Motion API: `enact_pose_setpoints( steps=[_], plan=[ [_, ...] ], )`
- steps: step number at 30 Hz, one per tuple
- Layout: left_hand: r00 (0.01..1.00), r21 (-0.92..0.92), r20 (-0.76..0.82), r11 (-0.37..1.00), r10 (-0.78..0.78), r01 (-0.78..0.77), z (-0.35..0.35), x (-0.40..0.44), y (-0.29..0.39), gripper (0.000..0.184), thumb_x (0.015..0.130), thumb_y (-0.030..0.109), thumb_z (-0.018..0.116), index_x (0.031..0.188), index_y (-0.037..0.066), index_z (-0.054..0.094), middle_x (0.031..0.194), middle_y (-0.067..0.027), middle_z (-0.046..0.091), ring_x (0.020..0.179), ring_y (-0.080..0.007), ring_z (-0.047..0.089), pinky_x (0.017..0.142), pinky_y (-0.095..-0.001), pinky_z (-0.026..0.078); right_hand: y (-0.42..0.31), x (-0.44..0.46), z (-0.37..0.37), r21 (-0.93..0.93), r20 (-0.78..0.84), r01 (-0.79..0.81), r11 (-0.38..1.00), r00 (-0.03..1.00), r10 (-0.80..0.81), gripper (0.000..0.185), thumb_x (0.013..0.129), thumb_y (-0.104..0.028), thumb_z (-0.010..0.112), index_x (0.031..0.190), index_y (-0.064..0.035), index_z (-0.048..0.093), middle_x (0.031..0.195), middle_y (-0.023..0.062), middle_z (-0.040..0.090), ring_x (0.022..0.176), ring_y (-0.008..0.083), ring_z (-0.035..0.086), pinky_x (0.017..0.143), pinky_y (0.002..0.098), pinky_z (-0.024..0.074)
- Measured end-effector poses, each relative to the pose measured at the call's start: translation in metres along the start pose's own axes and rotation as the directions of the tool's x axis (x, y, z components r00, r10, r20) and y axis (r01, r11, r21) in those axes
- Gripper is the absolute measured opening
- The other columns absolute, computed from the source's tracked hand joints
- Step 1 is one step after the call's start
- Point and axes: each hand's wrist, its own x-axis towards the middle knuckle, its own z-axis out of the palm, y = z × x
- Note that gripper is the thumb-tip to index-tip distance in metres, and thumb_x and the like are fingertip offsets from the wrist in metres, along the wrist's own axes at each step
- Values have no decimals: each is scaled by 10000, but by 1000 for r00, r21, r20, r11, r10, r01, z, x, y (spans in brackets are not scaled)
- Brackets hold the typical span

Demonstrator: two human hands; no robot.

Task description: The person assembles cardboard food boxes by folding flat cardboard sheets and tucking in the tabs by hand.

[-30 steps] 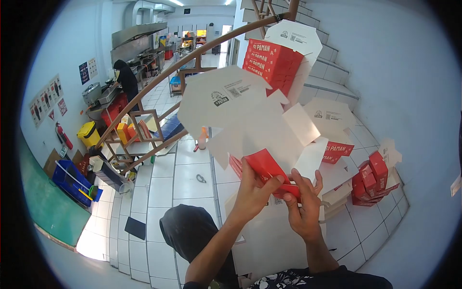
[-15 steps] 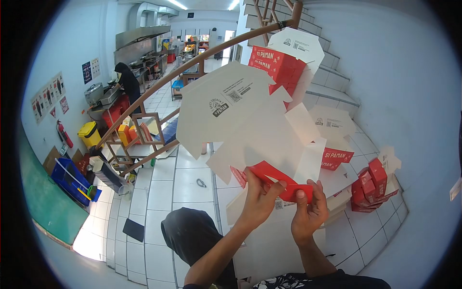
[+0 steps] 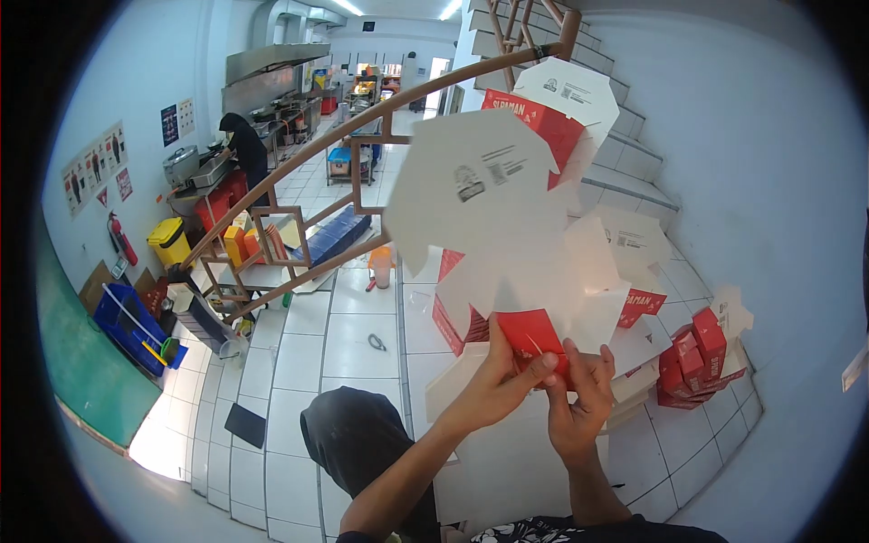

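Observation:
A partly folded cardboard food box (image 3: 507,226) is held up in front of me, its broad pale lid with dark print tilted away. My left hand (image 3: 493,385) grips the red end panel from the left, fingers behind and thumb across the front. My right hand (image 3: 581,398) pinches the same panel's right edge, and both thumbs nearly meet at its lower corner. A thin slit shows on the red panel. The fingertips behind the cardboard are hidden. Below my hands lie flat cardboard sheets (image 3: 516,462).
Red boxes (image 3: 534,122) are stacked on the stairs ahead, and more folded red boxes (image 3: 697,353) sit at the right. A brown railing (image 3: 371,107) crosses the left. Beyond it, a person in black (image 3: 243,149) stands at a kitchen counter. A dark flat object (image 3: 245,425) lies on a step.
The red panels, spread with a gap before, are now folded together into one flatter panel. My hands have drawn closer, and the lid has swung to the right.

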Motion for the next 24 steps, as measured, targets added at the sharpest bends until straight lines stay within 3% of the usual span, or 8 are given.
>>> enact_pose_setpoints(
  steps=[2,6,9,12,15,19,22,24],
  plan=[
    [1000,90,21,996,1,-3,-2,1,3,833,932,124,536,1397,16,-146,1140,-63,445,1068,-118,460,913,-279,413,-11,8,-14,60,68,44,997,997,-48,447,762,44,571,1208,11,556,1006,101,586,949,229,550,1041,469,227],
    [977,34,-107,983,184,-181,-3,6,-1,641,886,232,626,1321,12,209,1162,-100,470,1089,-148,479,876,-291,448,10,10,-30,407,-74,36,913,997,-7,510,676,96,466,1176,30,542,1131,192,544,1140,326,477,1054,477,227],
    [972,25,-165,986,169,-167,-11,2,12,730,863,352,641,1362,6,235,1225,-111,456,1144,-170,454,943,-312,406,31,25,-44,-87,-178,-81,993,982,64,467,646,84,490,1098,3,574,1172,212,537,1219,363,433,1065,486,225],
    [979,-184,-139,968,147,-172,-24,0,15,811,845,454,628,1396,6,236,1277,-122,438,1190,-189,425,996,-327,357,48,27,-61,-346,28,111,932,994,-108,390,669,77,517,1026,-56,604,1234,178,530,1296,363,369,1076,509,194],
    [985,-363,-87,916,150,-172,-29,-3,0,793,853,458,605,1396,0,254,1293,-127,435,1195,-206,421,1007,-340,340,39,30,-64,-336,13,129,933,991,-133,323,667,48,578,943,-112,627,1151,108,607,1282,354,401,1085,525,163],
    [995,-218,-90,974,36,-55,-48,-18,-41,527,891,295,566,1290,-6,401,1236,-124,481,1108,-211,478,947,-351,381,-4,46,-95,-331,5,189,924,980,-199,199,667,-186,727,854,-155,667,804,9,687,1087,319,582,1061,517,194],
    [983,11,-44,984,180,-180,-47,-22,-48,332,894,173,521,1173,-6,498,1113,-119,533,1008,-211,520,878,-353,414,-49,64,-123,-170,297,365,915,905,-306,216,676,-271,757,833,-149,672,800,-10,685,976,286,639,1036,513,229],
    [958,81,54,955,283,-286,-47,-22,-54,267,890,124,501,1123,-4,534,1054,-120,554,967,-215,537,847,-350,429,-51,81,-130,80,516,446,891,747,-420,322,653,-268,804,925,-163,667,798,-11,682,811,260,673,945,494,372]
  ],
)
